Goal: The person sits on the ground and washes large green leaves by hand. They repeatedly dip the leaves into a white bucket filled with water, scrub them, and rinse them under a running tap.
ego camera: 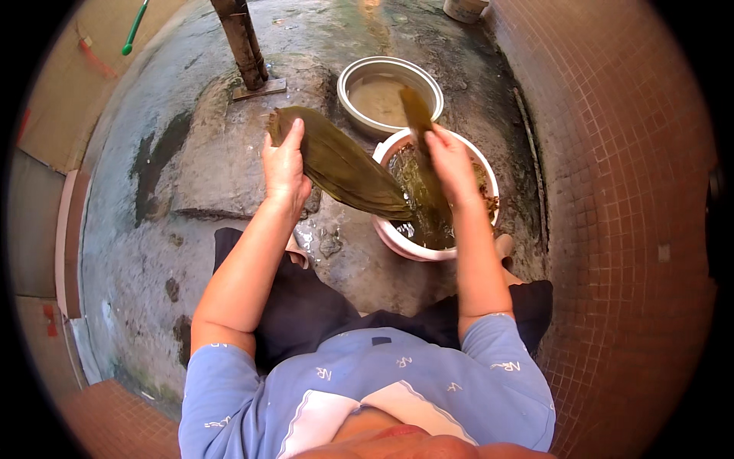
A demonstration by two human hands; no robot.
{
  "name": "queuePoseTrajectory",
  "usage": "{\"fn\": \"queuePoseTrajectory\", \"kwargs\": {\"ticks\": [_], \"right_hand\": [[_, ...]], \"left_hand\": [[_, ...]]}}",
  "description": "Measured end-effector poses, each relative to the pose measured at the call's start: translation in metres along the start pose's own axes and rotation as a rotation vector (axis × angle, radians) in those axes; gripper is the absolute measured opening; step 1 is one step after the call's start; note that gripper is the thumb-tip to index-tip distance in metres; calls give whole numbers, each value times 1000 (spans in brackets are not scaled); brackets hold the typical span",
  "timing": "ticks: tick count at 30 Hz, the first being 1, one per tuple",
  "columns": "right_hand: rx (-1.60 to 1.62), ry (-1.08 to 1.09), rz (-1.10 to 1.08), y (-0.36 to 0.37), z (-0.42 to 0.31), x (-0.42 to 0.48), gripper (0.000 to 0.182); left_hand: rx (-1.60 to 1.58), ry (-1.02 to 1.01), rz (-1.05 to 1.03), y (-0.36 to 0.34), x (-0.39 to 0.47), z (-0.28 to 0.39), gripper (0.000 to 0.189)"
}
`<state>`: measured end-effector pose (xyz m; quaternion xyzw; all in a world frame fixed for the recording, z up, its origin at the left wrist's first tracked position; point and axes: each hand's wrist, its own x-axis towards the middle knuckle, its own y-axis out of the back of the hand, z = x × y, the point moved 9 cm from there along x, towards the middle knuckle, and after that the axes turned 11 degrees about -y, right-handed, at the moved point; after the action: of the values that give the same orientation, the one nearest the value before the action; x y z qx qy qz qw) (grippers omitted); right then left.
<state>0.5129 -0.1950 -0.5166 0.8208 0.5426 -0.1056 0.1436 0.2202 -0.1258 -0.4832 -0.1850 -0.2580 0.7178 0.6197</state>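
Note:
My left hand (287, 163) grips the stem end of a stack of long green-brown leaves (350, 166), whose far end hangs over the rim of a white bucket (490, 178). In my right hand (450, 160) is another long dark leaf (417, 112), pinched between thumb and fingers, slightly blurred. Its lower part reaches down into the bucket. Dark water and more leaves lie in the bucket, partly hidden by my right hand and forearm. Just beyond the bucket stands a round metal basin (378, 100) with cloudy water in it.
A wooden post (241, 46) stands on a small board (261, 90) over a raised concrete slab (218, 155). A tiled brick-red wall (619, 201) rises at the right, with a thin stick (530, 149) along its foot. Another bucket (465, 8) is at the top. The concrete floor looks wet.

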Motion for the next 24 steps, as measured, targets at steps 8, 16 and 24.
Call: {"fn": "queuePoseTrajectory", "kwargs": {"ticks": [8, 16, 24], "right_hand": [[-602, 478, -20, -200, 21, -84, 61], [-1308, 303, -229, -103, 100, -73, 83], [-947, 439, -58, -81, 57, -59, 68]], "left_hand": [[241, -182, -23, 16, -10, 6, 29], [25, -7, 131, 45, 10, -10, 24], [11, -13, 23, 25, 3, -1, 23]]}}
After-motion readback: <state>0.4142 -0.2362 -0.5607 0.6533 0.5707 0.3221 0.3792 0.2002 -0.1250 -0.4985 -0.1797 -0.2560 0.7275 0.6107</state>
